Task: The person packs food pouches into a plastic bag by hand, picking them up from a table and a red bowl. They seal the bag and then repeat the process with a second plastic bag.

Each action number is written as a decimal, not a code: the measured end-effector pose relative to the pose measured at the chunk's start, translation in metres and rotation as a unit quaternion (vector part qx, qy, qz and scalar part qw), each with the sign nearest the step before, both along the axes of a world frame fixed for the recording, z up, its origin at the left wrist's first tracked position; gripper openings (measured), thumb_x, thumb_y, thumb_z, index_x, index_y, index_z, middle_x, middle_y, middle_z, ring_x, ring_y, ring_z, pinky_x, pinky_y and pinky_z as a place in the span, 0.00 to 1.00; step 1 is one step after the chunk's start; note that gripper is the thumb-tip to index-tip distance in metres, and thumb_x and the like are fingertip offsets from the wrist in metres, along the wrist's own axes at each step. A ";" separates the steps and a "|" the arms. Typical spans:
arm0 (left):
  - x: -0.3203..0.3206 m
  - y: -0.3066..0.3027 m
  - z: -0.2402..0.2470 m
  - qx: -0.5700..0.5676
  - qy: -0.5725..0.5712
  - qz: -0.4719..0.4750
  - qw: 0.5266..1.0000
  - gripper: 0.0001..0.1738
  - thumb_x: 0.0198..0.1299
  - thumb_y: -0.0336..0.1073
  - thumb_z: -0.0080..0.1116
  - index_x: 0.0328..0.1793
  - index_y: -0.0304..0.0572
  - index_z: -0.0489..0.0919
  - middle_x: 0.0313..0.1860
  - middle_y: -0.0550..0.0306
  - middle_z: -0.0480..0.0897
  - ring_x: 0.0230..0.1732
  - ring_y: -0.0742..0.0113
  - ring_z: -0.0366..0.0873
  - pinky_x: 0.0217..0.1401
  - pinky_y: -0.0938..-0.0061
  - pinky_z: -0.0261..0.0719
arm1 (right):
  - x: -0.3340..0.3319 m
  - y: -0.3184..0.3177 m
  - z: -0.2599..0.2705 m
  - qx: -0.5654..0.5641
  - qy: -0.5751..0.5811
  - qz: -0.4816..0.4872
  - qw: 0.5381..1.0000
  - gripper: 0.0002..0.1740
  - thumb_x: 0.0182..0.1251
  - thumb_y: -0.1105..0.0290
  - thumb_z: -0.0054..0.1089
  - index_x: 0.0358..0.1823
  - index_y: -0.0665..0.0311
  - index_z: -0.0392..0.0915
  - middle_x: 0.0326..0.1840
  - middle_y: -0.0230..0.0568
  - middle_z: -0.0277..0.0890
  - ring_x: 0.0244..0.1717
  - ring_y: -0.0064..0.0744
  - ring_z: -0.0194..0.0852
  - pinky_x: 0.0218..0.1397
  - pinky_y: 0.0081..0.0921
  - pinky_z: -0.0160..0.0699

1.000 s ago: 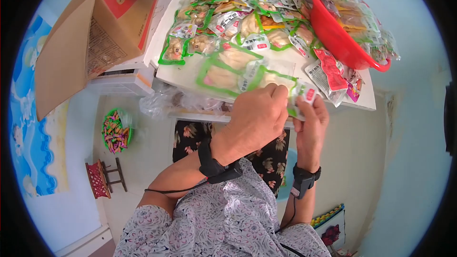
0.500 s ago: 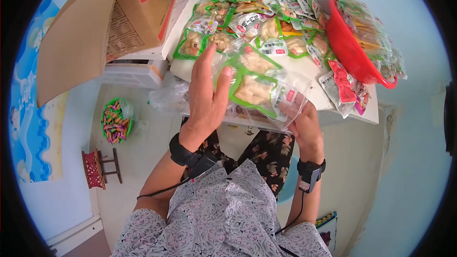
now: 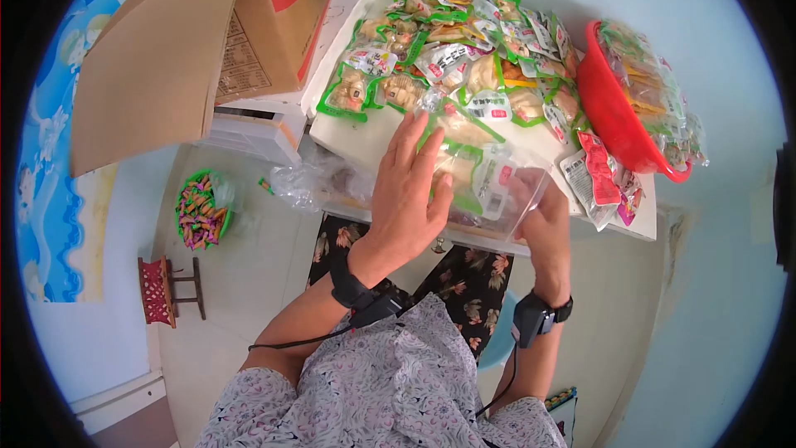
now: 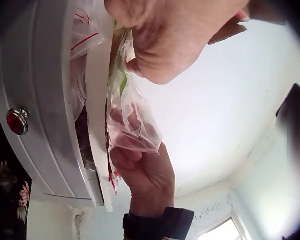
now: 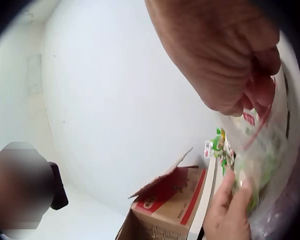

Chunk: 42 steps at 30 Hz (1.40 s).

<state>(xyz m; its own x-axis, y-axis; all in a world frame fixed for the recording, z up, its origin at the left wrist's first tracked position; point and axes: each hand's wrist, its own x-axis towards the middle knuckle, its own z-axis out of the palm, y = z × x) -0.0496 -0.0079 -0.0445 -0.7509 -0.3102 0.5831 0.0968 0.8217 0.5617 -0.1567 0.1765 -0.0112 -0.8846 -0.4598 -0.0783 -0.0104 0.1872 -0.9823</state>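
Observation:
A clear zip bag (image 3: 529, 191) with green-edged packets of pale food (image 3: 460, 168) inside lies over the front of the white table. My left hand (image 3: 404, 195) rests at the bag's left end, fingers mostly straight against the plastic. At the other end my right hand (image 3: 543, 228) pinches the bag's edge, partly seen through the plastic. In the right wrist view the curled fingers of my right hand (image 5: 230, 60) are at the red zip line (image 5: 260, 127). The left wrist view shows the bag's plastic (image 4: 135, 122) stretching between both hands.
Many food packets (image 3: 448, 58) cover the table's back. A red basin (image 3: 618, 104) heaped with bagged packets stands at right, a silver-and-red packet (image 3: 593, 178) before it. At left is an open cardboard box (image 3: 157, 75); crumpled plastic bags (image 3: 319, 182) hang below the table edge.
My left hand moved from beside the right hand to the bag's left end, its fingers straightening, then came slightly back over the bag. My right hand stays at the right end.

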 end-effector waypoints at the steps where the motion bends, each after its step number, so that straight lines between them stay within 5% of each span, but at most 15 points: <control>1: 0.001 -0.001 0.000 -0.002 -0.009 -0.007 1.000 0.31 0.67 0.28 0.57 0.76 0.25 0.68 0.80 0.33 0.64 0.84 0.32 0.57 0.83 0.43 0.61 | -0.007 0.009 0.002 0.004 0.020 -0.005 1.000 0.11 0.78 0.70 0.61 0.50 0.72 0.81 0.36 0.36 0.86 0.17 0.13 0.64 0.17 0.16 0.59; 6: 0.001 -0.003 -0.004 -0.013 -0.020 -0.010 1.000 0.29 0.68 0.30 0.56 0.73 0.22 0.71 0.80 0.34 0.64 0.84 0.32 0.56 0.83 0.44 0.61 | -0.045 0.020 0.030 0.023 0.133 -0.040 0.990 0.09 0.79 0.70 0.60 0.45 0.71 0.81 0.32 0.37 0.87 0.17 0.11 0.64 0.19 0.14 0.61; 9: 0.002 -0.002 -0.005 -0.018 -0.021 -0.010 1.000 0.29 0.68 0.30 0.56 0.74 0.22 0.71 0.80 0.34 0.64 0.84 0.32 0.56 0.83 0.44 0.61 | -0.079 -0.006 0.034 0.056 0.158 -0.011 0.986 0.11 0.75 0.66 0.64 0.42 0.69 0.83 0.32 0.40 0.87 0.20 0.23 0.74 0.24 0.23 0.71; 12: 0.002 -0.001 -0.006 -0.012 -0.019 -0.013 1.000 0.30 0.69 0.29 0.56 0.76 0.25 0.69 0.81 0.35 0.64 0.85 0.33 0.56 0.84 0.45 0.60 | -0.122 -0.034 0.013 0.195 0.422 -0.008 0.886 0.16 0.69 0.58 0.70 0.38 0.66 0.85 0.34 0.45 0.87 0.30 0.41 0.84 0.34 0.37 0.79; 15: 0.003 -0.002 -0.010 -0.014 -0.023 -0.013 1.000 0.31 0.69 0.29 0.57 0.78 0.26 0.68 0.82 0.36 0.63 0.85 0.32 0.57 0.84 0.45 0.60 | -0.128 -0.066 0.021 0.328 0.388 0.018 0.861 0.22 0.61 0.49 0.74 0.35 0.64 0.85 0.37 0.48 0.86 0.40 0.53 0.85 0.43 0.46 0.79; 19: 0.007 -0.005 -0.006 -0.018 -0.014 -0.035 0.999 0.34 0.68 0.32 0.62 0.78 0.26 0.68 0.83 0.35 0.62 0.84 0.31 0.57 0.83 0.44 0.61 | -0.126 -0.088 0.013 0.368 0.446 0.027 0.815 0.26 0.56 0.46 0.78 0.31 0.64 0.82 0.37 0.49 0.85 0.41 0.52 0.85 0.43 0.46 0.79; 23: 0.010 -0.005 -0.003 -0.042 -0.028 -0.052 0.997 0.46 0.64 0.48 0.73 0.79 0.26 0.66 0.83 0.32 0.61 0.84 0.29 0.56 0.83 0.42 0.60 | -0.136 -0.092 -0.007 0.324 0.404 0.024 0.855 0.24 0.53 0.51 0.80 0.32 0.66 0.82 0.34 0.49 0.83 0.36 0.48 0.83 0.40 0.42 0.78; 25: 0.011 -0.006 -0.002 -0.046 -0.033 -0.058 0.997 0.48 0.62 0.51 0.74 0.79 0.26 0.66 0.83 0.32 0.61 0.84 0.29 0.55 0.83 0.41 0.60 | -0.145 -0.090 -0.008 0.319 0.283 0.033 0.904 0.22 0.53 0.55 0.80 0.33 0.66 0.82 0.33 0.48 0.82 0.33 0.45 0.81 0.39 0.40 0.78; 28: 0.011 -0.006 -0.003 -0.059 -0.046 -0.049 0.996 0.49 0.61 0.52 0.75 0.80 0.27 0.66 0.84 0.32 0.60 0.84 0.29 0.55 0.83 0.42 0.60 | -0.152 -0.081 -0.020 0.194 0.279 0.008 0.941 0.17 0.55 0.63 0.79 0.33 0.67 0.81 0.30 0.45 0.80 0.31 0.36 0.78 0.37 0.35 0.76; 34: 0.003 0.002 -0.006 -0.079 -0.061 -0.005 0.995 0.47 0.62 0.48 0.75 0.80 0.29 0.66 0.83 0.34 0.60 0.83 0.32 0.57 0.82 0.44 0.61 | -0.140 -0.030 -0.008 -0.113 0.297 -0.085 0.944 0.09 0.68 0.77 0.71 0.40 0.67 0.76 0.35 0.30 0.75 0.36 0.19 0.71 0.39 0.21 0.71; 37: -0.007 0.007 -0.005 -0.086 -0.059 0.009 0.995 0.45 0.63 0.47 0.74 0.79 0.28 0.67 0.83 0.34 0.61 0.83 0.32 0.58 0.82 0.45 0.63 | -0.128 0.004 0.003 -0.170 0.255 -0.157 0.939 0.08 0.73 0.74 0.69 0.43 0.62 0.76 0.35 0.22 0.73 0.34 0.14 0.68 0.38 0.20 0.68; 42: -0.017 0.012 -0.002 -0.110 -0.065 0.024 0.991 0.46 0.62 0.46 0.75 0.79 0.29 0.68 0.83 0.34 0.62 0.83 0.31 0.58 0.82 0.45 0.61 | -0.101 0.045 0.007 -0.272 0.167 -0.172 0.932 0.07 0.74 0.77 0.66 0.45 0.62 0.75 0.44 0.29 0.81 0.48 0.18 0.82 0.50 0.19 0.77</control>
